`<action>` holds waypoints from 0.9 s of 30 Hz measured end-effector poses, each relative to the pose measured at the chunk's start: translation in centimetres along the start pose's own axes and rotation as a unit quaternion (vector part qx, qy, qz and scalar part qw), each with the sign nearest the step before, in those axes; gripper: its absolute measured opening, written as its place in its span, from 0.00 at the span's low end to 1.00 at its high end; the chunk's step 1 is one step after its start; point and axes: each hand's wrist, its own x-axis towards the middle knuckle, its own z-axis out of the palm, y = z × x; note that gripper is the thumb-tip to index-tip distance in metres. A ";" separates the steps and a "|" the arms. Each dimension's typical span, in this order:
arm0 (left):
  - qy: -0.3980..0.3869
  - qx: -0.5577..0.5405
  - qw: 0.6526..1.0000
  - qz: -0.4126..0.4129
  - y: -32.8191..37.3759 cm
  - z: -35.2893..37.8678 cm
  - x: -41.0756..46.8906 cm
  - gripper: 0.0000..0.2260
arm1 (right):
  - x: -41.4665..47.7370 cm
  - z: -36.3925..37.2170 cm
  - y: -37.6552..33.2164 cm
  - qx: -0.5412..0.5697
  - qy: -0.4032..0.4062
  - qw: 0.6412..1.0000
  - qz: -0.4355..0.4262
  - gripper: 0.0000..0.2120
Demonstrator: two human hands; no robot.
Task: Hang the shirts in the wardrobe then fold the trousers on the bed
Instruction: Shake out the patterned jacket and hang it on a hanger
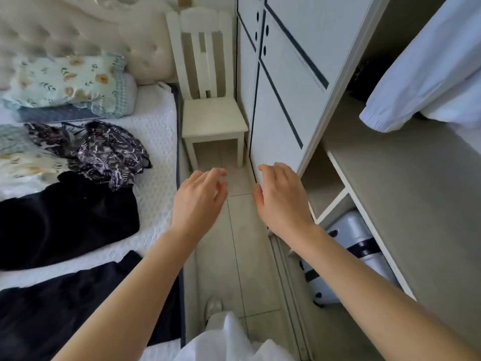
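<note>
1. Left hand: fingers loosely curled, gripping nothing. I see it over the floor, just beside the bed's edge.
2. Right hand: fingers relaxed and slightly spread, gripping nothing. They lie by the lower corner of the wardrobe door; whether they touch it I cannot tell.
3. Wardrobe, right of the hands, standing open. Upper compartment: one pale shirt hanging, its gathered cuff lowest. Lower compartment, under the shelf: a pale hard suitcase with dark bands.
4. Bed, left of the hands, white quilted cover. Lying on it, from nearest me outward:
   - a dark garment, reaching the bed's near edge;
   - a black garment, spread flat; shirt or trousers I cannot tell;
   - a crumpled dark patterned garment, touching the black one;
   - a floral pillow against the tufted headboard.
5. White wooden chair, at the far end of the aisle, between the bed and the wardrobe door, seat bare.
6. Open room: a narrow tiled aisle runs between the bed's edge and the wardrobe front. Both forearms reach along it, and the chair closes its far end.
</note>
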 end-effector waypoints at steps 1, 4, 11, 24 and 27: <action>-0.008 0.007 1.000 -0.014 -0.7 0.1 -0.8 0.12 | -0.2 0.7 -0.4 0.005 -0.013 1.000 -0.007 0.16; -0.024 0.026 0.998 -0.055 -3.0 0.4 -2.9 0.13 | -0.4 3.0 -1.4 0.011 -0.057 0.998 -0.024 0.15; -0.056 0.051 0.983 -0.170 -9.6 0.5 -5.3 0.06 | 1.9 9.3 -4.7 0.015 -0.157 0.985 -0.072 0.13; -0.125 0.088 0.925 -0.349 -24.6 0.6 -4.0 0.11 | 12.0 21.8 -9.8 -0.001 -0.298 0.944 -0.145 0.13; -0.136 0.112 0.915 -0.362 -27.7 1.0 -2.4 0.11 | 14.7 23.8 -10.3 0.006 -0.315 0.935 -0.164 0.14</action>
